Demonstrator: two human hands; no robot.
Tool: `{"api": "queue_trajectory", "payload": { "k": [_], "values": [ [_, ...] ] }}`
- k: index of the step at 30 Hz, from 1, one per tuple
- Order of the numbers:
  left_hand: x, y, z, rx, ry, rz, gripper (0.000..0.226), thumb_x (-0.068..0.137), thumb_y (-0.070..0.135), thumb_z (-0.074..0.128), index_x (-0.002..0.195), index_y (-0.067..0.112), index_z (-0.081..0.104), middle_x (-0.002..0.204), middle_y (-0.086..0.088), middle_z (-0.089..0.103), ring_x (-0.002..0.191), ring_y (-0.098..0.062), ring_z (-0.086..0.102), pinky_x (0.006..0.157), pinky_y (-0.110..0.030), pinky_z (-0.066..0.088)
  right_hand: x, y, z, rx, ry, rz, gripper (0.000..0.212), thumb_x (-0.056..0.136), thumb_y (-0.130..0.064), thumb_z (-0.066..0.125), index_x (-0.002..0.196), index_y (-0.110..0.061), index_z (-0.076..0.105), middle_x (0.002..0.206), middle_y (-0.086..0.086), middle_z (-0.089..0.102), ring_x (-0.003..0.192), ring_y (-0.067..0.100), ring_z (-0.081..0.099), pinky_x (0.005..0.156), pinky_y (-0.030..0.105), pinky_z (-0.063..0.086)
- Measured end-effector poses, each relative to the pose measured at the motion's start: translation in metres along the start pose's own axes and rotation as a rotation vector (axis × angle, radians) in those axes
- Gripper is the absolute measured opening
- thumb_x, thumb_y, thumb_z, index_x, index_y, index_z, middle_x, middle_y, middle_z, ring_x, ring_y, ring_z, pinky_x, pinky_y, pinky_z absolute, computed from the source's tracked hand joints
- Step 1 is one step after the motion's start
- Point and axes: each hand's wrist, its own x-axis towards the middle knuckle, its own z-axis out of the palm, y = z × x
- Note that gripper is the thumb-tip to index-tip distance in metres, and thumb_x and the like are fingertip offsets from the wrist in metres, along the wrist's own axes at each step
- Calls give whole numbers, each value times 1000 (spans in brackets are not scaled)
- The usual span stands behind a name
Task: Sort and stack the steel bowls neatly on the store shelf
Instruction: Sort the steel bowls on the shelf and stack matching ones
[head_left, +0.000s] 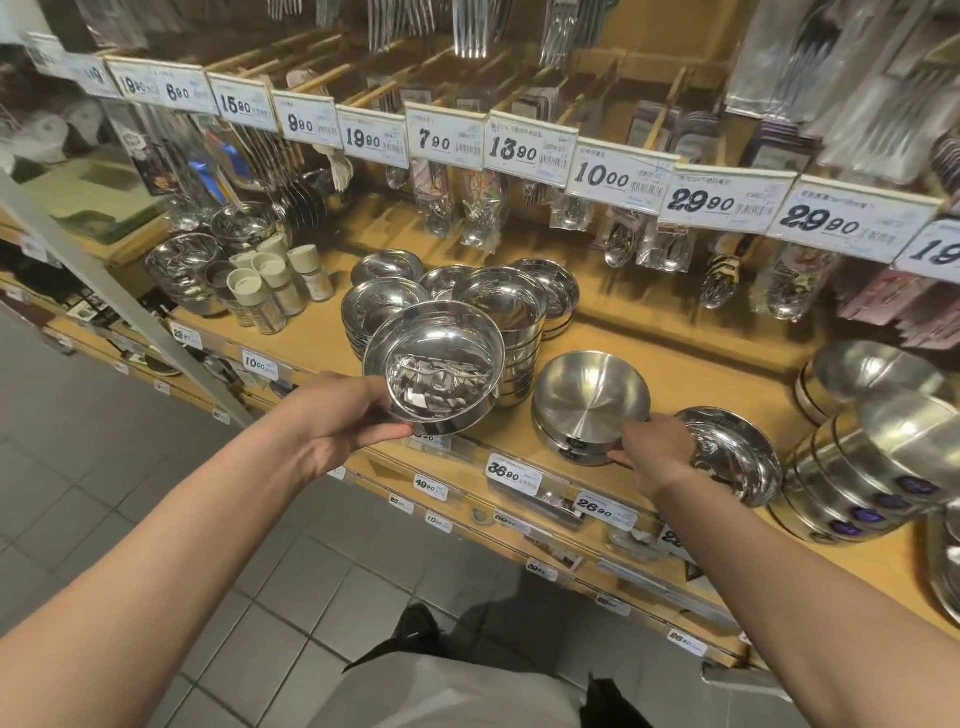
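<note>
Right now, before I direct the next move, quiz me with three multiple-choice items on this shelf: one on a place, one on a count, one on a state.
1. Where is the brushed steel bowl?
A. On the floor
B. On the shelf, atop a short stack right of the shiny stacks
C. Hanging from a peg

2. How many bowls does the left hand hold?
A. One
B. Three
C. None

3. What is the right hand doing?
A. Hanging idle at the person's side
B. Lifting a fork packet
C. Touching the short stack's base, beside a tilted shiny bowl

Answers: 1 B, it tops a low stack near the shelf's front. 2 A, a single shiny bowl is gripped by the rim. 3 C, the fingers reach the lower bowls.
</note>
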Motion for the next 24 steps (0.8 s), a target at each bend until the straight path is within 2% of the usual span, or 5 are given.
{"api": "queue_trajectory", "payload": {
  "k": [5,12,14,18,24],
  "values": [
    [2,1,0,-3,-13,0,17,93,-12,50,78,-6,55,46,-6,65,46,-18,69,47,-25,59,-5,-3,1,35,4,12,22,95,2,60,116,4,66,105,16,66,66,21,67,79,43,64],
    [6,1,-6,1,-19,-9,16,93,-11,51,78,-6,56,47,-7,66,46,-18,69,47,-25,59,-7,-4,3,22,-11,7,23,93,-2,63,116,2,65,109,16,66,65,21,69,78,44,64],
    [8,0,-8,-3,-13,-10,17,93,-12,50,78,-6,57,48,-8,66,46,-18,69,46,-25,59,-7,-6,2,13,-12,15,22,94,-4,65,114,3,66,113,19,68,65,23,70,73,42,65],
    [13,0,-10,-5,-18,-23,15,93,-12,49,82,-8,59,56,-12,70,50,-19,71,44,-24,58,-9,-10,0,-30,-2,41,22,93,-6,69,112,3,67,115,22,69,65,26,74,48,29,61],
    [19,4,-13,4,-26,-21,15,93,-12,49,83,-8,59,57,-13,71,50,-20,71,44,-24,58,-14,-14,2,-50,16,55,23,92,-8,72,111,3,67,113,23,70,61,24,73,42,26,57]
  ]
}}
